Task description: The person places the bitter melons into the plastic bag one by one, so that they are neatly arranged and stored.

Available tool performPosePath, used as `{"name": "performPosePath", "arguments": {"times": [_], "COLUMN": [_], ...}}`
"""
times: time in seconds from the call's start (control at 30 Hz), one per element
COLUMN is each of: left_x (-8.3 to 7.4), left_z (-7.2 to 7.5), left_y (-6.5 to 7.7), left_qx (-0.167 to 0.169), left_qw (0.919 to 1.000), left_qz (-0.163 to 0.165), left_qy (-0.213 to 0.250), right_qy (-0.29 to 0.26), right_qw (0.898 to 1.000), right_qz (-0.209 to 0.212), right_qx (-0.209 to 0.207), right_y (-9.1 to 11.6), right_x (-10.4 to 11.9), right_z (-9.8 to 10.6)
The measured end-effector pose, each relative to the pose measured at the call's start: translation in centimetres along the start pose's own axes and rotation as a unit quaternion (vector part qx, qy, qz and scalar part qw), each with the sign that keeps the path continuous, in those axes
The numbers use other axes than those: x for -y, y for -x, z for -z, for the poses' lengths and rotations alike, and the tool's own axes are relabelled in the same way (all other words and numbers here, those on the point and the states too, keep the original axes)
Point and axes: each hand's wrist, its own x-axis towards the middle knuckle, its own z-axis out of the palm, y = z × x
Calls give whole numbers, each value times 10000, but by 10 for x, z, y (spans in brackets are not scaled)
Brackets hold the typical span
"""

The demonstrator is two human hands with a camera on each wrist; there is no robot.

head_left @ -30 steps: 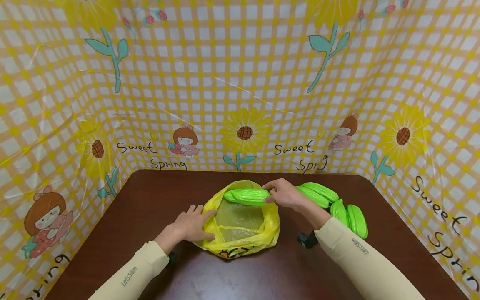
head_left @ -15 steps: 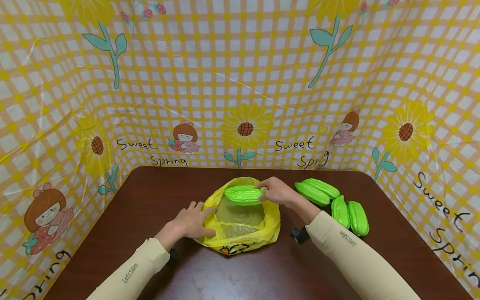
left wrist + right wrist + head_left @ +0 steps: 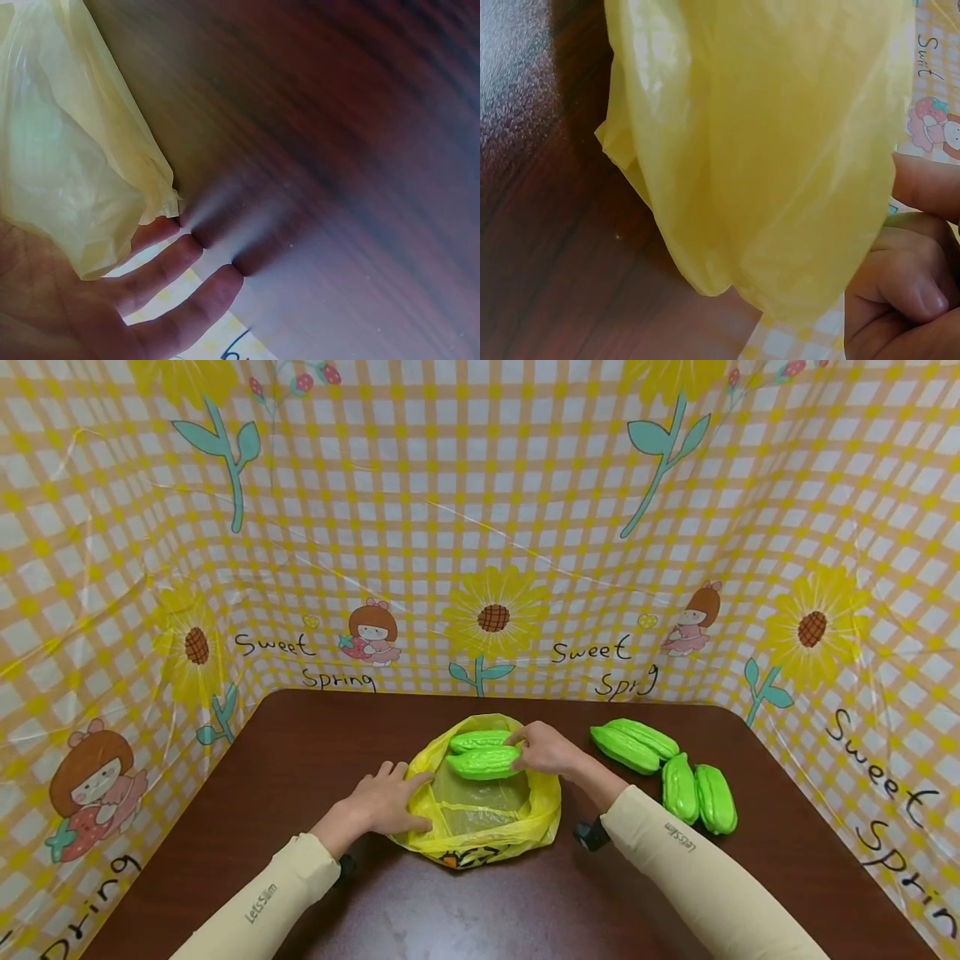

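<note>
A yellow plastic bag (image 3: 543, 814) stands with its mouth spread in the head view. Two bright green, ribbed bitter melons lie side by side inside it, a rear one (image 3: 477, 741) and a front one (image 3: 480, 764). My right hand (image 3: 546, 748) reaches over the bag's right rim and grips the right end of the front bitter melon. At the left rim, my left hand (image 3: 381, 797) rests with thumb and index finger over the edge and the other fingers outside. The left wrist view shows those fingers (image 3: 202, 304) nearly straight on the tabletop beside the bag.
Several more bitter melons lie at the table's right, one pair (image 3: 628, 747) further back and another pair (image 3: 716, 797) nearer. A dark brown table (image 3: 322, 727) carries everything. Checked cloth (image 3: 480, 510) with sunflowers hangs behind and along both sides.
The right hand has moved slightly left, bringing the front bitter melon lower and nearer in the bag, so the rear one shows behind it. The left hand stays at the rim.
</note>
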Motion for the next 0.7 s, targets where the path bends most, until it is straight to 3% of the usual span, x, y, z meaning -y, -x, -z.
{"name": "performPosePath", "arguments": {"times": [0.43,0.7], "left_x": [0,1], "left_z": [1,0], "left_y": [-1,0], "left_qx": [17,-21], "left_qw": [10000,10000], "left_qz": [-7,-5], "left_qy": [7,-6], "right_qy": [792,833], "right_qw": [9964,9947], "right_qz": [-9,-313], "right_qx": [-301,-523], "right_y": [-5,-5], "right_x": [-1,3], "right_z": [-7,-9]}}
